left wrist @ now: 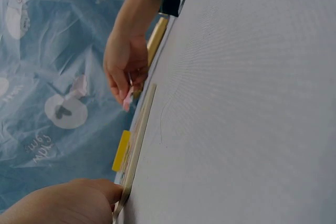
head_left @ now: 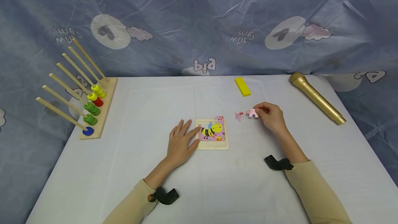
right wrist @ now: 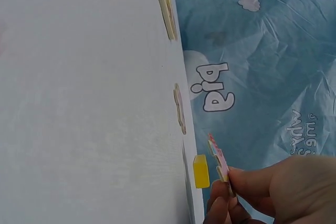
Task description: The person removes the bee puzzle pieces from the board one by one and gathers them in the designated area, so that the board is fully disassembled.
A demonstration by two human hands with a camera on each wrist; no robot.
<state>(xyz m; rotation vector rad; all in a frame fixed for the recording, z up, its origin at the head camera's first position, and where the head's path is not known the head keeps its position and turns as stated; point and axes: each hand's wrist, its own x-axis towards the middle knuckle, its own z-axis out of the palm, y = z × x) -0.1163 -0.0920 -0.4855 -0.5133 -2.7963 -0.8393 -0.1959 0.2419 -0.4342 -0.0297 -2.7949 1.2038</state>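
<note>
A square wooden jigsaw puzzle (head_left: 212, 145) with a bee picture lies mid-table, with one pink piece (head_left: 219, 119) overlapping its top edge. My left hand (head_left: 181, 143) rests at the puzzle's left side, fingers extended, thumb and forefinger touching the frame. To the right, my right hand (head_left: 272, 117) pinches a pink puzzle piece (right wrist: 220, 162) between thumb and fingers, raised off the table in the right wrist view. Another pink puzzle piece (head_left: 239, 116) lies on the table just left of the held one.
A yellow block (head_left: 242, 86) lies near the back edge. A gold microphone (head_left: 317, 98) lies at the right. At the left stands a wooden peg rack (head_left: 104, 113) with coloured beads. A patterned grey-blue cloth (head_left: 174, 16) hangs behind the white table (head_left: 149, 106).
</note>
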